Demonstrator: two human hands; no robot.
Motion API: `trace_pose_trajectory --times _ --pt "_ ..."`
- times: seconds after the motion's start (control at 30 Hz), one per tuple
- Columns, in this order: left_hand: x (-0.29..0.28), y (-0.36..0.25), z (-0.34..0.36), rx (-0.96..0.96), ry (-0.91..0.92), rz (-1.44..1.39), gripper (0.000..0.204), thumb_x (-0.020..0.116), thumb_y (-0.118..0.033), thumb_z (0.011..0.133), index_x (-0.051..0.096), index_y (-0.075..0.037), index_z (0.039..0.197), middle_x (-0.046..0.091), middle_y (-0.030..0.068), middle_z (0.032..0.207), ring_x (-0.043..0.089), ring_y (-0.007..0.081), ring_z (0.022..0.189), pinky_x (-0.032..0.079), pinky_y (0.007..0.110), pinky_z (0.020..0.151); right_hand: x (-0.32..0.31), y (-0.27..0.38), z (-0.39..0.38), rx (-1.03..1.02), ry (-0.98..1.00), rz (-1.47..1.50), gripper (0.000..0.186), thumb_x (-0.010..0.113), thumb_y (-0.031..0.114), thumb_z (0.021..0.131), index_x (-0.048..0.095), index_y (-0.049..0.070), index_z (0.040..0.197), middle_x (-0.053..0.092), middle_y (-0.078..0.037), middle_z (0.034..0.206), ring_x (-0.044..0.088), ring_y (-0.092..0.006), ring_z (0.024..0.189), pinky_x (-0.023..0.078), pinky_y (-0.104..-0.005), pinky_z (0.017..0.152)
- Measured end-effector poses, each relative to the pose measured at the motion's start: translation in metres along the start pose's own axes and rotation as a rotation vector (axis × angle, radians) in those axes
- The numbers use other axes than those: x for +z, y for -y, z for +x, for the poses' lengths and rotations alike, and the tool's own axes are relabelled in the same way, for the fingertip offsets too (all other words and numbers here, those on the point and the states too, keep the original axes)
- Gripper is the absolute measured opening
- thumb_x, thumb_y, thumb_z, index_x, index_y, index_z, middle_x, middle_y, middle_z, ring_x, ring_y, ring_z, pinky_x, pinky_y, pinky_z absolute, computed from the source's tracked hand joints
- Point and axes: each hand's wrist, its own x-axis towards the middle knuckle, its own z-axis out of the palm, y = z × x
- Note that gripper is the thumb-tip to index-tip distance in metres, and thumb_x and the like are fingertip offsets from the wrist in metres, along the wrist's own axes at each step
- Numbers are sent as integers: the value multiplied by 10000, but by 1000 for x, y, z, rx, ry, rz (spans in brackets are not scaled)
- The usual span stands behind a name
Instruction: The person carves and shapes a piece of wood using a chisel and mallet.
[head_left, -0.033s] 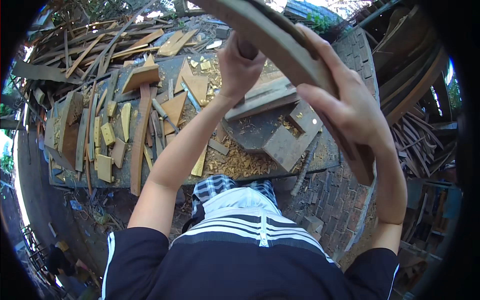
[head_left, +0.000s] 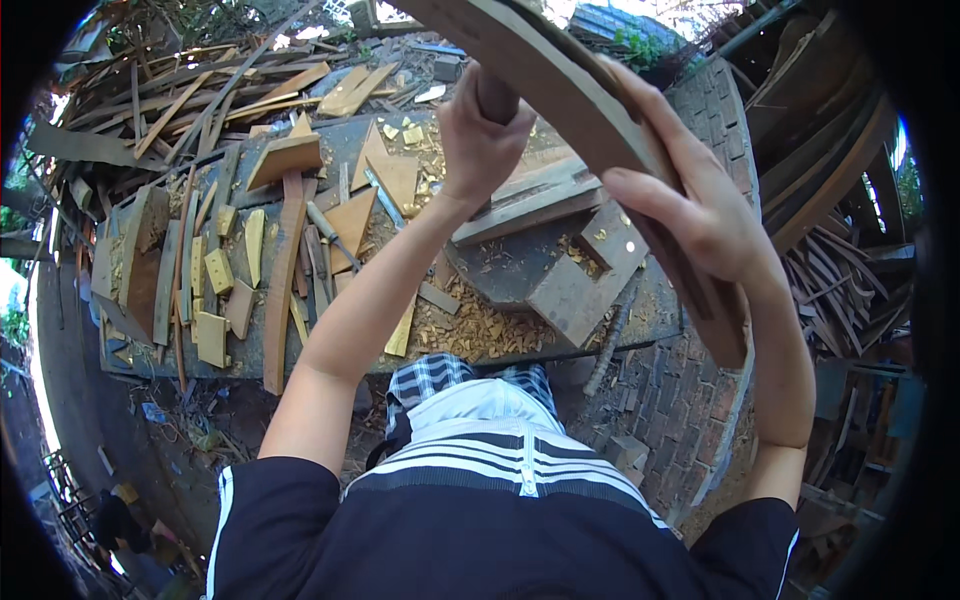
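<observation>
A long, curved wooden piece (head_left: 560, 88) is held up in front of me, slanting from the top edge down to the right. My right hand (head_left: 700, 205) grips its edges, with the thumb on the near side and the fingers over the far side. Closed in a fist, my left hand (head_left: 480, 145) wraps a thick round wooden handle (head_left: 497, 97) that meets the curved piece; how they join is hidden. Beneath my hands, a notched wooden block (head_left: 580, 305) lies on the workbench (head_left: 470, 268), beside a long grooved timber (head_left: 530, 212).
Wood chips (head_left: 490, 325) litter the bench. Left of my left forearm are chisel-like tools (head_left: 328, 228), a long brown strip (head_left: 283, 290), yellow wood blocks (head_left: 212, 340) and a large upright block (head_left: 145, 255). Scrap strips (head_left: 230, 100) pile up behind; curved boards (head_left: 830, 180) stand at right.
My right hand has shifted very slightly to the right on the curved wooden piece. Both hands keep their hold.
</observation>
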Motion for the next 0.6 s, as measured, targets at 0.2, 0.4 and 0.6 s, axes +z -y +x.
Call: trace_pose_trajectory --times 0.2,0.4,0.6 --pt "-12 -1 2 -197 2 37 254 746 -213 832 581 -43 926 651 70 694 633 145 588 499 304 552 37 -58 -19 333 -205 482 804 604 428 845 286 111 1512 424 -210 1432 489 -286 1247 430 -401 999" --pt "-20 35 9 -330 -41 -79 247 742 -199 849 546 -50 868 574 18 638 545 105 487 455 261 466 135 -164 -64 448 -255 165 820 622 357 882 205 78 1532 431 -279 1430 460 -380 1307 341 -411 1103" --pt "-10 43 26 -483 -27 -283 215 690 -118 894 495 -66 819 504 -13 565 479 65 390 383 215 354 143 -163 -66 475 -228 382 749 614 275 890 243 52 1501 499 -251 1359 518 -349 1241 375 -402 1064"
